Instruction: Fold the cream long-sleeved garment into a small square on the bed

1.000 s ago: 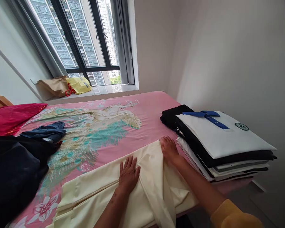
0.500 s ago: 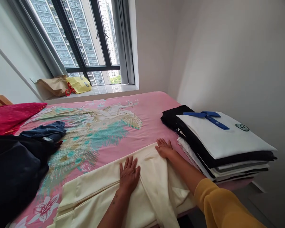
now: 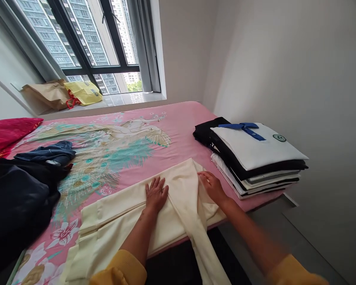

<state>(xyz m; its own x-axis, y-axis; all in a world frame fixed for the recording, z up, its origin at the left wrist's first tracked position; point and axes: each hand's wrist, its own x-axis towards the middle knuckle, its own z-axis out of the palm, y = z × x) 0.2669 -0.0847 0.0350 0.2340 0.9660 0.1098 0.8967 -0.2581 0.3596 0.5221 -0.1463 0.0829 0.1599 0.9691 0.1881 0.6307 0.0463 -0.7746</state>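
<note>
A cream long-sleeved garment (image 3: 121, 221) lies along the near edge of a bed (image 3: 180, 126), one sleeve hanging over. The left hand (image 3: 156, 194) rests flat on it, fingers slightly spread. The right hand (image 3: 212, 186) has its fingers bent narrow at the garment's far right corner; whether they pinch cloth, I cannot tell. Just beyond, folded clothes (image 3: 255, 146) sit stacked near the bed's right edge.

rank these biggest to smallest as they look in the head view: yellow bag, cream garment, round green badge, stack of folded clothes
1. cream garment, though it lies nearer the camera
2. stack of folded clothes
3. yellow bag
4. round green badge
</note>
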